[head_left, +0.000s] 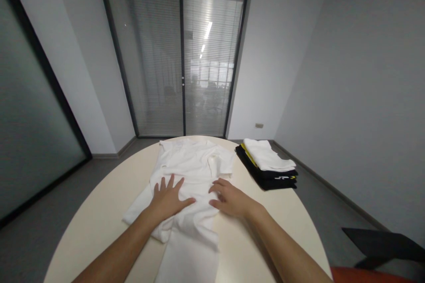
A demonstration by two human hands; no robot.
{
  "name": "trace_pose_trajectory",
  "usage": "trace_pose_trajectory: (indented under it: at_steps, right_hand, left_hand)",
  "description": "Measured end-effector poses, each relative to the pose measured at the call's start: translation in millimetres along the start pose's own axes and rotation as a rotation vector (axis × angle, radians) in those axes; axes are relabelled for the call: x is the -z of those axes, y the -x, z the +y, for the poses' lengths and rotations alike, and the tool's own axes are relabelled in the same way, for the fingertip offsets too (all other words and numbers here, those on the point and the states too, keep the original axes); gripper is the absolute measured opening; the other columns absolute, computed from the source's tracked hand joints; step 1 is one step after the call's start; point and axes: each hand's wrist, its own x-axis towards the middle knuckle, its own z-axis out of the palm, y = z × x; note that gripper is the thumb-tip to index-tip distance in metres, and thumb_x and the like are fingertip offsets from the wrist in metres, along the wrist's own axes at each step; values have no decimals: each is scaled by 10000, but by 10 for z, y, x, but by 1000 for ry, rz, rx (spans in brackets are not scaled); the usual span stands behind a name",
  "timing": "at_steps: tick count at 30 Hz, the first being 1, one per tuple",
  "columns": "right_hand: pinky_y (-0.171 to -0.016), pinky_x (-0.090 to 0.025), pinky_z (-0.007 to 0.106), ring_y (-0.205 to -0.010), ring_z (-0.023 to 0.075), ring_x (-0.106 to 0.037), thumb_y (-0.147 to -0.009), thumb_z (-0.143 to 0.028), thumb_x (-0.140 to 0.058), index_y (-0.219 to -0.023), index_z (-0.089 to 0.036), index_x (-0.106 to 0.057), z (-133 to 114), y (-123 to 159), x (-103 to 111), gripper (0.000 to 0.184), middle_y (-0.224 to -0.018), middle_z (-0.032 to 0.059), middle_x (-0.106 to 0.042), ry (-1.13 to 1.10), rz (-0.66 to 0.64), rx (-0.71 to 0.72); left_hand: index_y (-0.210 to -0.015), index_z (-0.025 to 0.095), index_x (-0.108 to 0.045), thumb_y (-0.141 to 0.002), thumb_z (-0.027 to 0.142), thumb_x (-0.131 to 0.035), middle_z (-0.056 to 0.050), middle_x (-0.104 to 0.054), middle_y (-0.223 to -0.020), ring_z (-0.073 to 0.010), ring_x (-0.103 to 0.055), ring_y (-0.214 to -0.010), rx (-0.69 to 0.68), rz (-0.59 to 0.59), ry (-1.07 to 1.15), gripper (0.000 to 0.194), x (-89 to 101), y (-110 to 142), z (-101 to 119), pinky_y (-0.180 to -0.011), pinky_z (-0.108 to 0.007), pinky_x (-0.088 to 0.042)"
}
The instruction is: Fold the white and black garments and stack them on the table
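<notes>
White garment (191, 225): lies across the middle of the surface, from the far edge down to the near limit of the view; its near end runs out of sight.
Colour: plain white, with a small dark mark on the far left part.
Far part: spread wide, lightly wrinkled, with a raised fold standing at its right side.
Middle: creases run across between the hands; a flap extends to the left and ends in a corner.
Near part: narrower, with soft, loose folds and a bunched edge on its left.
Left hand (168, 201): palm down on the garment, left of its middle; grip open, fingers spread, nothing grasped.
Right hand (232, 196): at the garment's right edge; grip open, fingers bent and thumb apart. Whether every fingertip touches cloth, cannot tell.
Surface (109, 203): pale cream, with a rounded edge.
Folded stack (267, 163): at the far right of the surface, apart from the garment; white cloth on top, a yellow edge showing on its left, black layers beneath with small white and yellow markings.
Chair (385, 243): near right, beyond the surface; black part above, red-orange part below.
Glass panels (159, 62): far side, dark frames, with horizontal blinds.
</notes>
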Motion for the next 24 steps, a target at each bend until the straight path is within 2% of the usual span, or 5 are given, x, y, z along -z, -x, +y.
trace_pose_trajectory:
  at_steps: [6, 9, 12, 19, 24]
  right_hand:
    - [-946, -454, 339, -1112, 227, -565, -929, -221, -535, -987, -180, -643, 395, 17, 31, 129, -1150, 115, -641, 158, 162, -177]
    - [-958, -441, 395, -1168, 284, -529, -907, -149, -508, -990, -158, -678, 540, 29, 122, 189, -1232, 154, -630, 336, 283, -336]
    - [-993, -422, 405, -1203, 272, -527, -868, -58, -447, -1075, -170, -690, 503, 20, 165, 338, -1281, 130, -629, 308, 335, -279]
    - [-1005, -426, 405, -1142, 258, -587, -891, -287, -540, -1434, -182, -488, 11, -27, -11, 555, -1248, 124, -662, -11, 89, -13]
    - [-888, -443, 315, -929, 209, -625, -776, -171, -552, -1033, -215, -718, 105, -8, 85, 309, -957, 49, -715, 1, 17, -7]
  left_hand:
    - [-1553, 200, -313, -836, 774, -404, -161, -145, -1638, -461, -90, -1483, -76, 18, 69, 923, 30, -118, -181, -1168, -614, -117]
    - [-1560, 238, -290, -882, 739, -369, -128, -125, -1646, -400, -66, -1503, -247, -50, 130, 847, 119, -85, -275, -1185, -585, -112]
    - [-1540, 286, -337, -890, 667, -449, -86, -140, -1650, -353, -80, -1513, -363, -82, 126, 761, 145, -51, -294, -1199, -563, -103]
    - [-1499, 337, -408, -879, 605, -537, -67, -168, -1646, -339, -114, -1513, -397, -30, 79, 688, 31, -104, -279, -1200, -563, -98]
    - [-1462, 338, -469, -889, 619, -530, -67, -217, -1636, -336, -172, -1505, -405, 0, 90, 641, 17, -186, -346, -1194, -561, -127]
